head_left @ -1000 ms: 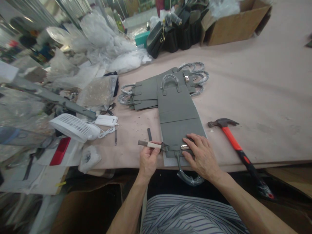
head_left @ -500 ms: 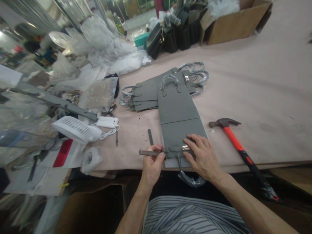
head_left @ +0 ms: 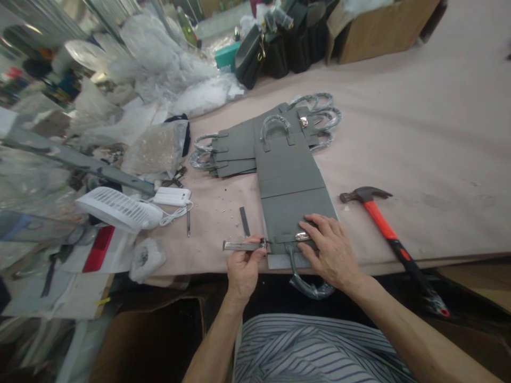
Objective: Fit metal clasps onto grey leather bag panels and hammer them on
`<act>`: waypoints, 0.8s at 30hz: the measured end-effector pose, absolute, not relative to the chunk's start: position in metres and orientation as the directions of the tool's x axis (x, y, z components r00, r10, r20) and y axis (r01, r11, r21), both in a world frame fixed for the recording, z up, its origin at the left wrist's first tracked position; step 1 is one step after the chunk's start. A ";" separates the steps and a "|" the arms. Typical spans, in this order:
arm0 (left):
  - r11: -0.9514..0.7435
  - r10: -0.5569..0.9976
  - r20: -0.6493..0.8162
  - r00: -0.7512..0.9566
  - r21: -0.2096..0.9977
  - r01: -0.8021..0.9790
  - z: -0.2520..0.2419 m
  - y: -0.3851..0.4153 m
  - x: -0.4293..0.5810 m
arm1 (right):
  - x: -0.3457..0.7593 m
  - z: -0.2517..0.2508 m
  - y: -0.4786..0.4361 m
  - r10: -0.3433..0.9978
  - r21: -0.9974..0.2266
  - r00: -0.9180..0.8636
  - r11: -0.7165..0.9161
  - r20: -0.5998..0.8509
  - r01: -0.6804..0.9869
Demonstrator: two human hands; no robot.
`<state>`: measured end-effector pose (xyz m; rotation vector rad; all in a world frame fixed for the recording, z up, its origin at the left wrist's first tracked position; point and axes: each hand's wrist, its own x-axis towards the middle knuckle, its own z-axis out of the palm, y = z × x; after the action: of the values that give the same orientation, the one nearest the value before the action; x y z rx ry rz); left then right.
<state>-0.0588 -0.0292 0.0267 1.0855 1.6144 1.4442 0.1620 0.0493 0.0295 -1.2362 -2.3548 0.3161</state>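
Note:
A grey bag panel (head_left: 293, 205) lies lengthwise before me, its near handle (head_left: 309, 287) wrapped in clear plastic and hanging past the table edge. My right hand (head_left: 331, 252) rests on the panel's near right part, fingers spread, beside a shiny metal clasp (head_left: 302, 236). At the panel's near left corner, my left hand (head_left: 244, 266) pinches a steel punch (head_left: 241, 246) between thumb and fingers. The punch is held sideways, its wide end pointing left and its working end by the panel edge. Whether that end touches the panel I cannot tell.
Right of the panel lies a claw hammer (head_left: 383, 229). A dark flat strip (head_left: 244, 221) and small bits lie to the left. More grey bag panels (head_left: 235, 146) are stacked behind. Black bags (head_left: 275, 56), a cardboard box (head_left: 383, 34) and a white fan (head_left: 117, 207) surround the area.
My left hand has drawn slightly left from the panel's corner, and more of the punch's working end shows above its fingers. My right hand stays on the panel. The view has shifted slightly.

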 end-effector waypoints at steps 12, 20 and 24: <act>-0.062 0.916 0.097 -0.388 0.993 0.102 0.025 -0.005 -0.052 | 0.163 0.028 0.049 0.825 -0.420 -0.484 0.566 0.293 0.709; -0.050 0.943 0.105 -0.316 0.983 0.176 0.017 0.000 -0.053 | 0.162 0.028 0.049 0.827 -0.418 -0.481 0.562 0.291 0.714; -0.078 0.941 0.147 -0.305 0.970 0.229 0.016 0.001 -0.052 | 0.162 0.029 0.049 0.833 -0.425 -0.478 0.554 0.280 0.716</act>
<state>-0.0522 0.0011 0.0157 1.2871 1.5606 1.4296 0.1623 0.0490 0.0286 -1.2513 -2.3377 0.3455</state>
